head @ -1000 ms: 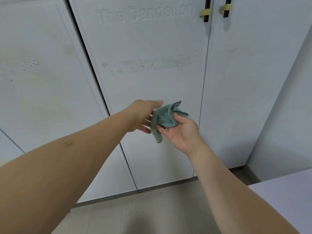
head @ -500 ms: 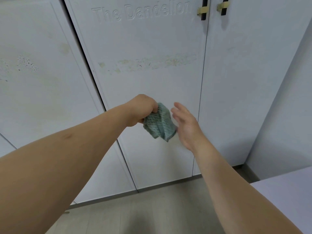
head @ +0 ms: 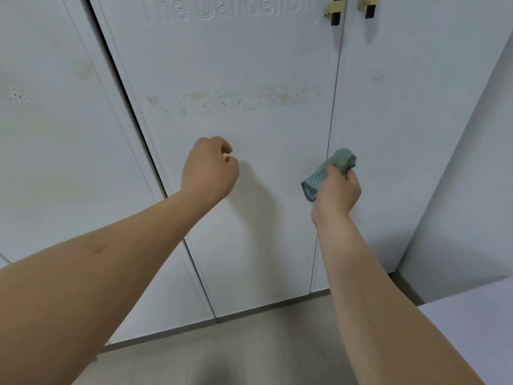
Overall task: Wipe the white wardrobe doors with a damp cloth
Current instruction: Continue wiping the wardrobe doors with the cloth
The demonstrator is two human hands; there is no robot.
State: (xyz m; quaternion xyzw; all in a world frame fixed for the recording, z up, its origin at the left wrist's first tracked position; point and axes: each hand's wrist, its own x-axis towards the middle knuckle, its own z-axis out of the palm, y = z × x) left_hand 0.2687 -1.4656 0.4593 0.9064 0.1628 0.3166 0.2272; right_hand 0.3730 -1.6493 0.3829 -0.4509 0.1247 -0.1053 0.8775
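White wardrobe doors [head: 244, 173] filled the view, standing above a pale floor [head: 222, 354], with the corner of a pale surface [head: 472, 323] at lower right. Raised lettering reading "The Dandelion" ran across the top of the middle door, and two black-and-brass handles [head: 336, 9] flanked the seam to its right. A yellowish band of grime [head: 244, 100] crossed the middle door above both hands; fainter spotting [head: 16, 97] marked the leftmost door.

The right hand [head: 337, 191] was closed around the bunched teal cloth [head: 327, 172], held at the seam between the middle and right doors; whether the cloth touched the panel cannot be told. The left hand [head: 208, 169] was curled loosely, empty, in front of the middle door.

Judged from this position, wiping was about to begin. It would go best with the cloth opened out flat under the palm, pressed firmly, and carried up to the grime band in overlapping passes, with repeated rubbing on the residue.

Compared with half a second earlier, the cloth had passed from the left hand to the right, and the hands, then nearly together, had moved well apart.
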